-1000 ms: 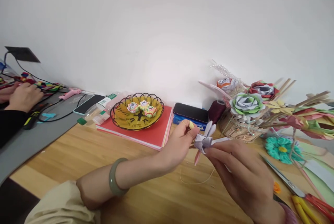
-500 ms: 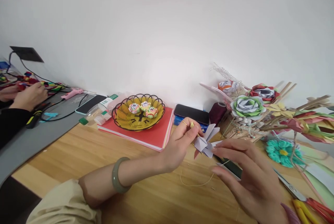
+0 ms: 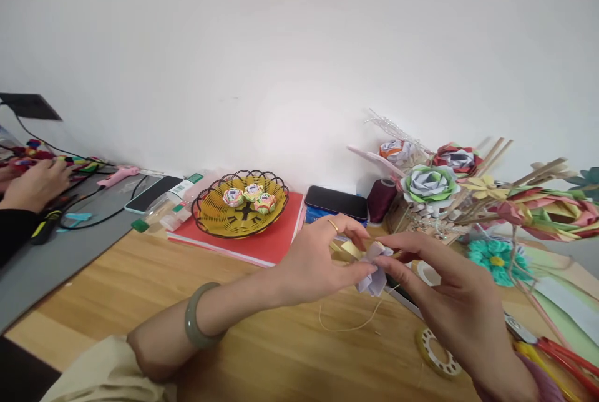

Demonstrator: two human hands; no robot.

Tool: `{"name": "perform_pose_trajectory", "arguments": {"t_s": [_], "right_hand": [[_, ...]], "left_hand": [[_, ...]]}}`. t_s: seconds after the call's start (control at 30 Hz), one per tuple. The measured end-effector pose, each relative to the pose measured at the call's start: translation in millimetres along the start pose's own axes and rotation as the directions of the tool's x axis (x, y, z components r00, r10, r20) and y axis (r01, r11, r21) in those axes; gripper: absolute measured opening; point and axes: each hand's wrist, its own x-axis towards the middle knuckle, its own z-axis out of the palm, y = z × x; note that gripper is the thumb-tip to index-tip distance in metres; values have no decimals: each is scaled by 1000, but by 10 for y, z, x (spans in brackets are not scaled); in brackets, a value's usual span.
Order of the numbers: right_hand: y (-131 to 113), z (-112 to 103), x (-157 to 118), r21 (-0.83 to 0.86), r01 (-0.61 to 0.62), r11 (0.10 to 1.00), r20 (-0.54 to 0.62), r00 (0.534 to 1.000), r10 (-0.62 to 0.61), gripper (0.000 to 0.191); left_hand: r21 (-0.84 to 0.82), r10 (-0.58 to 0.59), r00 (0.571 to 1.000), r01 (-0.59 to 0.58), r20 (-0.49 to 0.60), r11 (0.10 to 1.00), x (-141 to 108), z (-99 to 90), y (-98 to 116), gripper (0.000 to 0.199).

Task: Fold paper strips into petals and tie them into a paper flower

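Between my two hands is a folded paper piece (image 3: 373, 278), pale lilac with some yellow on its left side. My left hand (image 3: 322, 258), with a ring and a green bangle on the wrist, grips it from the left, thumb across its front. My right hand (image 3: 449, 302) pinches its upper right part between thumb and fingers. A thin pale string (image 3: 349, 331) loops down below the piece onto the wooden table (image 3: 262, 352). Beneath my right hand lies a roll of tape (image 3: 437, 355), partly covered by the wrist.
A yellow basket (image 3: 219, 224) with paper balls rests on red paper (image 3: 292, 221). Behind my hands is a phone (image 3: 336, 202). Paper flowers (image 3: 430, 186) and scissors (image 3: 519, 330) are at right. Bottles (image 3: 163, 205) and another person's hand (image 3: 37, 185) are at left.
My left thumb has moved onto the front of the paper piece, which has turned. My right fingers have closed on it. The view has shifted slightly, and the tape roll now shows.
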Motion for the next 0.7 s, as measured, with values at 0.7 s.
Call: {"name": "perform_pose_trajectory", "arguments": {"t_s": [0.7], "right_hand": [[-1, 3, -70, -219, 363, 906, -32, 925, -379, 43]], "left_hand": [[346, 482, 875, -437, -53, 830, -42, -44, -98, 25]]}}
